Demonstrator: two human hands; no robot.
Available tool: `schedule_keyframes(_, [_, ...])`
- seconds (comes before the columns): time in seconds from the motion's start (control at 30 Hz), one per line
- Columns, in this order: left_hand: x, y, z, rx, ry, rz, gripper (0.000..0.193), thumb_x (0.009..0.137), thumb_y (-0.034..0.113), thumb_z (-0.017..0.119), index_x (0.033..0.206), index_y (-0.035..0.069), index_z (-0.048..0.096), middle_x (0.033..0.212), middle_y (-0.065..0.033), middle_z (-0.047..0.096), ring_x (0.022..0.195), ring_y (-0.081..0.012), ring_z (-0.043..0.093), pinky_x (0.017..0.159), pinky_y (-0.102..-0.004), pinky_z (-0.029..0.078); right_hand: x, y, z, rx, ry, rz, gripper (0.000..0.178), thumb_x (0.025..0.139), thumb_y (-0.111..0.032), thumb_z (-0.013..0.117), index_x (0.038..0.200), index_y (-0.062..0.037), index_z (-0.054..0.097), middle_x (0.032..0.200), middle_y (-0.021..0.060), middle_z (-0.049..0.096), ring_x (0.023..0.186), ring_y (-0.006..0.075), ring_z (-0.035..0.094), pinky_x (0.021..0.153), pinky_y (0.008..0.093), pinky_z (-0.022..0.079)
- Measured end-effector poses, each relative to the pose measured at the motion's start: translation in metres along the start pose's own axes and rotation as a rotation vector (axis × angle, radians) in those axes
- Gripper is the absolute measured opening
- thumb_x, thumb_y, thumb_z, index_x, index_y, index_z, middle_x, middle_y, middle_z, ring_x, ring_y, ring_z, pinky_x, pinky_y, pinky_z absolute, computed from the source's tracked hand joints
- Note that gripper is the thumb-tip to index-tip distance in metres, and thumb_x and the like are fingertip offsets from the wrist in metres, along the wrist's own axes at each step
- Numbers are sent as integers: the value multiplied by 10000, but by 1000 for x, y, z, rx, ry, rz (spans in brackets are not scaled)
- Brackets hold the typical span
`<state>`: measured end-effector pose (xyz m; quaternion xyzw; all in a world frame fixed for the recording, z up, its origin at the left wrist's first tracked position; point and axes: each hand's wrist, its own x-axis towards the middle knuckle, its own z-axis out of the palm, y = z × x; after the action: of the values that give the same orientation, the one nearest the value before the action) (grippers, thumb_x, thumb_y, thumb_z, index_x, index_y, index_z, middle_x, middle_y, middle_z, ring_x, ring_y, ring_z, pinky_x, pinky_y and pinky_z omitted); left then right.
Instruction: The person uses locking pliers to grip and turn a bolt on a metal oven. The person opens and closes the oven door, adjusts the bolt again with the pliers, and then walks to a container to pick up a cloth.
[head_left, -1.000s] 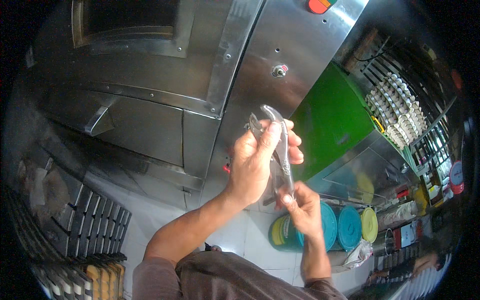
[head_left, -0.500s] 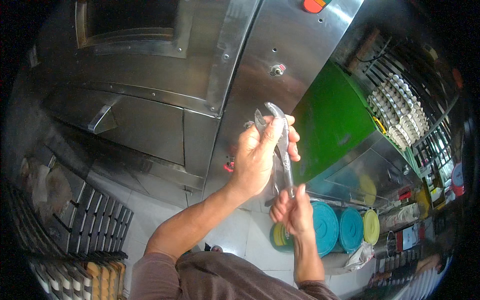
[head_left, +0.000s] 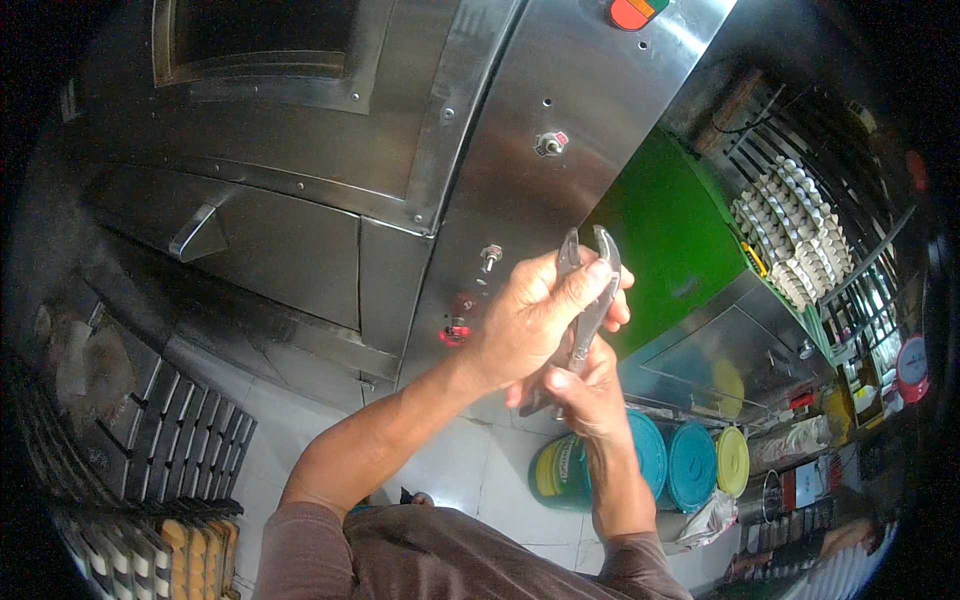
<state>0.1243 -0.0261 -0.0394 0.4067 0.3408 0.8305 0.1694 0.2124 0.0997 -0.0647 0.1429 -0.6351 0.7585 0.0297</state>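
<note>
A pair of metal locking pliers (head_left: 590, 325) is held in front of the steel panel, tilted, with its curved jaws upward and slightly apart. My left hand (head_left: 535, 315) is closed around the head, thumb lying across the upper part just below the jaws. Lower down, my right hand (head_left: 592, 395) is wrapped about the handle end, its thumb pressed against the handles. The fingers partly hide both handles. Nothing shows between the jaws.
A steel oven-like cabinet (head_left: 300, 215) with switches (head_left: 550, 145) stands ahead. To the right are a green-sided cabinet (head_left: 660, 240), stacked egg trays (head_left: 795, 235), and buckets with teal (head_left: 690, 465) and yellow (head_left: 732, 462) lids. A rack (head_left: 190, 440) stands left, above baked goods (head_left: 200, 550).
The pliers and my left hand have moved slightly right and down. My right hand, loosely at the handle end before, now closes around both handles, and the jaws look closer together.
</note>
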Motion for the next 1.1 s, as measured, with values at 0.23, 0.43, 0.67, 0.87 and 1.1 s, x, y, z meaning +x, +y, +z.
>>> schedule_keyframes(0.23, [11, 5, -18, 552, 243, 147, 533, 987, 91, 627, 1449, -13, 383, 1137, -132, 673, 905, -139, 676, 759, -315, 579, 44, -3, -13, -65, 103, -131, 371, 939, -212, 736, 1173, -39, 506, 1023, 97, 674, 779, 147, 652, 700, 289, 553])
schedule_keyframes(0.43, [11, 3, -17, 676, 278, 309, 711, 910, 15, 692, 1508, -14, 308, 1139, -174, 683, 854, -150, 695, 690, -303, 581, 59, -12, -18, -63, 93, -96, 373, 923, -218, 758, 1170, -83, 512, 1021, 29, 648, 826, 98, 612, 775, 284, 560])
schedule_keyframes(0.67, [18, 7, -23, 700, 303, 297, 702, 890, 28, 725, 1490, -15, 363, 1104, -167, 698, 776, -142, 693, 609, -276, 572, 69, -24, -24, -102, 74, -60, 345, 938, -217, 739, 1170, -100, 512, 979, 14, 642, 828, 110, 630, 809, 318, 578])
schedule_keyframes(0.87, [19, 11, -26, 753, 312, 306, 696, 865, 38, 758, 1465, -19, 410, 1151, -167, 651, 816, -141, 678, 629, -273, 576, 71, -22, -26, -64, 92, -23, 278, 982, -242, 681, 1164, -114, 515, 939, 9, 634, 806, 111, 627, 804, 334, 584])
schedule_keyframes(1.1, [20, 13, -27, 907, 368, 365, 777, 826, 34, 793, 1487, -19, 388, 1147, -141, 545, 807, -147, 630, 633, -269, 588, 75, -15, -31, -6, 50, -51, 289, 1028, -378, 594, 1111, -109, 532, 869, 13, 581, 746, 101, 567, 744, 374, 586])
